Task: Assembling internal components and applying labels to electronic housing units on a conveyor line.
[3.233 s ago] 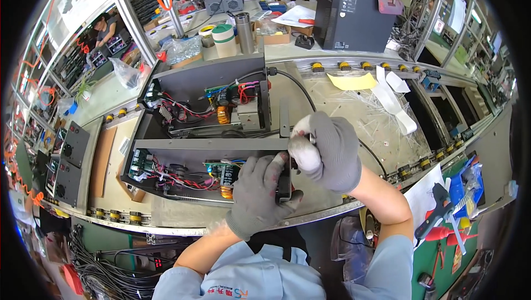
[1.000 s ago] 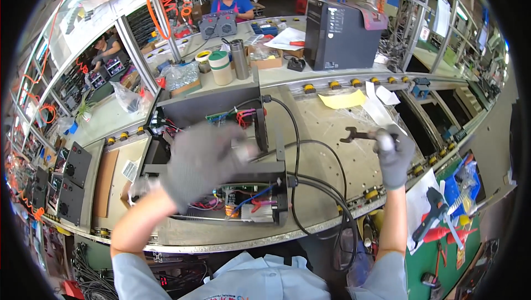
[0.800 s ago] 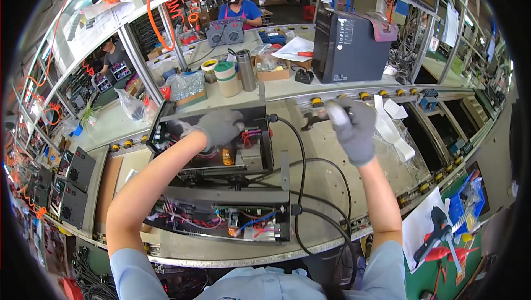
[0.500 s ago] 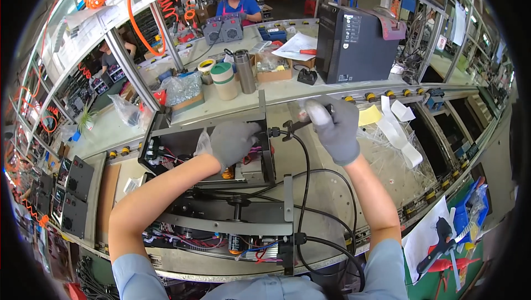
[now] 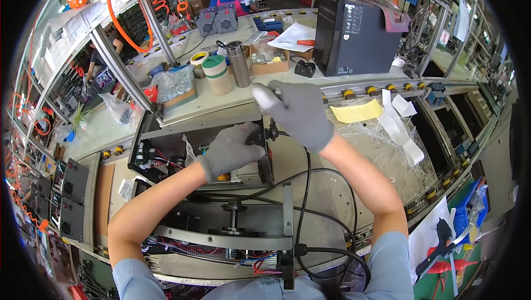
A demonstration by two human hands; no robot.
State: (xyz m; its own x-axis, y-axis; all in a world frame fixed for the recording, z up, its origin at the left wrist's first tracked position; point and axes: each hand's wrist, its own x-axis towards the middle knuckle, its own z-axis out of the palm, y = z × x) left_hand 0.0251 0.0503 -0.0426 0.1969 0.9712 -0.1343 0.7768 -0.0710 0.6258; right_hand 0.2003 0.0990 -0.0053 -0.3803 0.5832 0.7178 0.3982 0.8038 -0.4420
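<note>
Two hands (image 5: 265,134): both in grey gloves, meeting at the far right corner of an open metal chassis (image 5: 204,159).
Left hand (image 5: 232,149): clenched over the chassis's right end wall, fingers wrapped on its top edge, steadying.
Right hand (image 5: 298,113): closed round a small dark tool, mostly hidden in the glove; kind of tool not clear.
Fitting (image 5: 271,132): small black round part on the chassis's right end, just under the right hand, where the black cable (image 5: 307,173) enters.
Cable run: loops toward the near edge and ends at a second open frame (image 5: 227,233), nearer.
Chassis place: on the grey worktop (image 5: 332,162), mid-scene, wires showing inside.
Step, judged: tightening or seating the cable fitting.
Next move calls for: firm left-hand bracing, tool kept square on the fitting.
</note>
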